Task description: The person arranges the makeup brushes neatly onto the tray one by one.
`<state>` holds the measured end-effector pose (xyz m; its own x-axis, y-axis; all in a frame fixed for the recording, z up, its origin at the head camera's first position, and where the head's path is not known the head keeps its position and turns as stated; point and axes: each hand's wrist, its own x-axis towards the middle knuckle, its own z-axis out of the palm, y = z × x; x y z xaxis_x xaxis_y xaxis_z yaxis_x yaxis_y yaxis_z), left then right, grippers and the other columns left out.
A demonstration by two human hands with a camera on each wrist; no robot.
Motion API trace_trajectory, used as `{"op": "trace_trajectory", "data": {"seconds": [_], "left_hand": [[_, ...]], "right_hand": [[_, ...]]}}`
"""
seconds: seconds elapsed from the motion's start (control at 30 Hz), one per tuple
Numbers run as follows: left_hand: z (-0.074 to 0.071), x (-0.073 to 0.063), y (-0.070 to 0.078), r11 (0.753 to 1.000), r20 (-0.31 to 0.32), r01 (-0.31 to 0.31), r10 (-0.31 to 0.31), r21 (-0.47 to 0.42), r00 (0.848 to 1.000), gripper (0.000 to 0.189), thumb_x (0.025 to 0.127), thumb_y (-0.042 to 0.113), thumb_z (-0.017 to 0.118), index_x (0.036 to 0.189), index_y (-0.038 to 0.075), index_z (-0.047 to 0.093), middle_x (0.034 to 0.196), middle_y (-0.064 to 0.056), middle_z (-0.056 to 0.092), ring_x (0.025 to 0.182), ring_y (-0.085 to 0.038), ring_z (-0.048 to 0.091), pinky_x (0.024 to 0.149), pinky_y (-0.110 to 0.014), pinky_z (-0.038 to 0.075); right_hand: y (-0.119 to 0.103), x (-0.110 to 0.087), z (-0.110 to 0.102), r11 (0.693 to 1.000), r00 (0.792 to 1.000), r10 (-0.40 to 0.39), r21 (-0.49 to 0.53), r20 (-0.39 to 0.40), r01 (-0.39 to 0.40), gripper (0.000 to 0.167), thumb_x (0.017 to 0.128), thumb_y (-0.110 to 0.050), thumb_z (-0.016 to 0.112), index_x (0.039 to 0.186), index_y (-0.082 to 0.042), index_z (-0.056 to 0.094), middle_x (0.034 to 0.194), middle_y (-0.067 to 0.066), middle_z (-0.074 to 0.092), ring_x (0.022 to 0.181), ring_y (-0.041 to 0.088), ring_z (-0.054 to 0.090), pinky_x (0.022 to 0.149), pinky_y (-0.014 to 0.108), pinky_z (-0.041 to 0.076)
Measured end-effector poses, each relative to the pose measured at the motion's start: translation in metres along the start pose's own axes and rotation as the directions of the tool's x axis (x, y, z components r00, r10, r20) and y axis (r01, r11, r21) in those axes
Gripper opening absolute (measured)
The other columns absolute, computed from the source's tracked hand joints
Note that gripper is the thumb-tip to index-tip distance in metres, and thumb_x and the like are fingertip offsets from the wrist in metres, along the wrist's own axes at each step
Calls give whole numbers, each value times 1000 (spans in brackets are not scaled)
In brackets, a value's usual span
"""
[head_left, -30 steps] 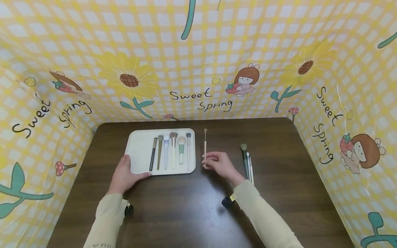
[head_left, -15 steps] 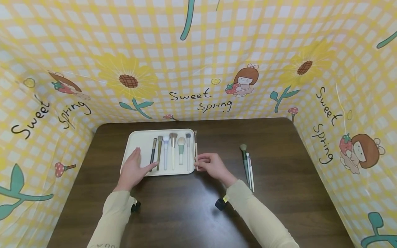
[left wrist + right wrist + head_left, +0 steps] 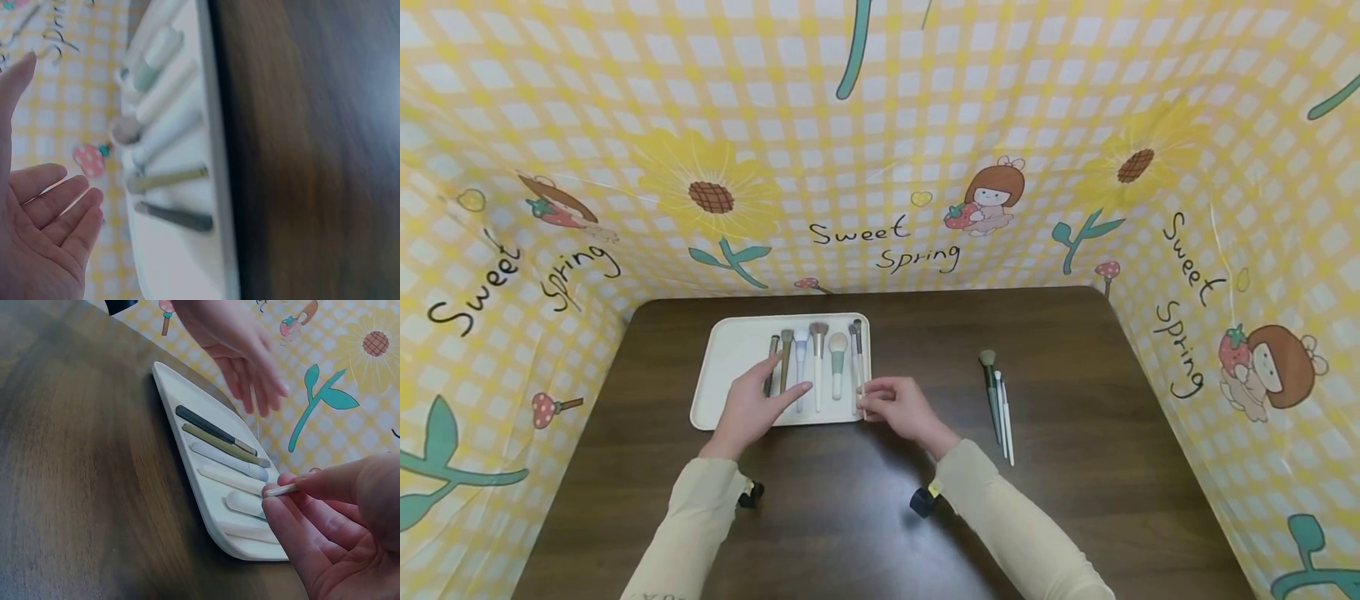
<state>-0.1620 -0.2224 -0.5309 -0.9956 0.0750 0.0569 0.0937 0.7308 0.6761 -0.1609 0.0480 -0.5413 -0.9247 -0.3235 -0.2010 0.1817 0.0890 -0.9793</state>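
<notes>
Nearest, cream-coloured sleeves (image 3: 681,517): both reach in from the near side of the off-white rectangular tray with rounded corners (image 3: 724,358); a small black device (image 3: 923,502) sits at each cuff.
Dark brown wood-grain table (image 3: 835,525): beneath the tray and spreading out around it.
Left hand (image 3: 752,408): above the tray's near edge, fingers straight, thumb spread away from them, holding nothing.
Right hand (image 3: 901,408): at the tray's near right corner, thumb and fingertips pinching the handle end of a brush.
Slim pale-handled makeup brush (image 3: 281,490): over the tray's right edge, handle raised in the pinch; whether its bristles touch down, I cannot tell. Setting it in line looks like the step in hand; the next move calls for lowering the handle inside the rim and loosening the pinch without nudging its neighbour.
Row of brushes: lying side by side in the tray, left to right black-handled (image 3: 206,425), olive-green (image 3: 219,442), pale blue (image 3: 226,461), cream with brown bristles (image 3: 818,367), short green-and-white (image 3: 837,367), pale grey (image 3: 247,531).
Loose brushes: well apart, right of the tray, one dark green (image 3: 992,396) and two thin white-handled ones (image 3: 1007,423); adding these would call for a fresh pinch.
Yellow-and-white checked cloth (image 3: 820,125): beyond the tray, printed with sunflowers.
</notes>
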Motion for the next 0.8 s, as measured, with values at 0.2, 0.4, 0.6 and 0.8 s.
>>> {"op": "trace_trajectory", "data": {"seconds": [0.2, 0.4, 0.6, 0.8], "left_hand": [[10, 1, 25, 996, -18, -58, 56, -73, 998, 78, 91, 54, 74, 145, 1, 55, 143, -19, 57, 132, -36, 52, 107, -54, 43], [20, 2, 45, 987, -17, -61, 60, -147, 998, 67, 92, 51, 73, 142, 7, 60, 137, -13, 63, 128, -31, 57, 104, -52, 46], [29, 4, 60, 982, -92, -84, 69, -171, 993, 47, 93, 36, 76, 129, 7, 69, 114, -9, 74, 108, -26, 69, 95, -47, 53], [35, 5, 70, 972, -149, -110, 80, -209, 986, 34, 89, 20, 82, 117, 3, 72, 94, -6, 77, 89, -23, 73, 85, -45, 58]], "right_hand": [[-1, 0, 9, 1000, 1000, -10, -1, 7, 10, 20, 93, 2, 72, 110, 13, 68, 94, 18, 74, 91, 36, 73, 74, 35, 62], [-2, 0, 17, 999, 999, -24, -21, 32, 24, 21, 94, 2, 70, 112, 14, 68, 94, 17, 75, 89, 30, 74, 74, 34, 61], [0, 1, 23, 997, 999, -43, -57, 34, 45, 20, 95, 5, 68, 111, 16, 67, 94, 20, 74, 89, 34, 73, 73, 35, 62], [1, 0, 25, 995, 998, -46, -84, 39, 49, 19, 94, 2, 70, 110, 12, 69, 92, 16, 75, 84, 27, 74, 71, 32, 61]]}}
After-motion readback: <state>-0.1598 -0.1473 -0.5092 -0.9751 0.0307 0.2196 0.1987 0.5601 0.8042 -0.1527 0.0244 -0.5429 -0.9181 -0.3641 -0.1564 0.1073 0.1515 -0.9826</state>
